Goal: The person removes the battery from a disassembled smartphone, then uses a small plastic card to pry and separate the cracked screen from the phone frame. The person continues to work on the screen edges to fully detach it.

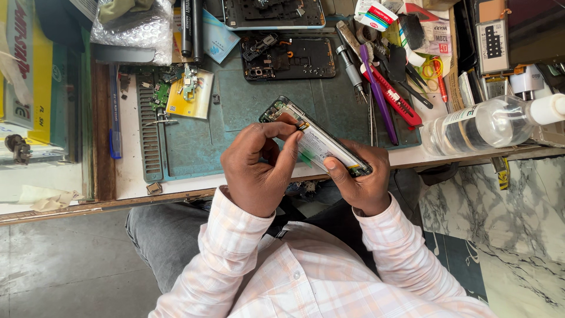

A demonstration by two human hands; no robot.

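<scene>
shirt (306, 277): pale check, closest in
left hand (259, 171): fingers pinched phone (315, 141) top
right hand (362, 182): fingers gripped its lower end
mat (235, 106): underneath

A clear plastic bottle (488, 125), purple pry tool (376, 94), red tool (393, 97) and blue pen (115, 112) lie on the teal mat (235, 106).

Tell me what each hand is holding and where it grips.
The right hand cradles the opened phone at its lower end. The left hand pinches at a small part near its upper edge with its fingers.
</scene>
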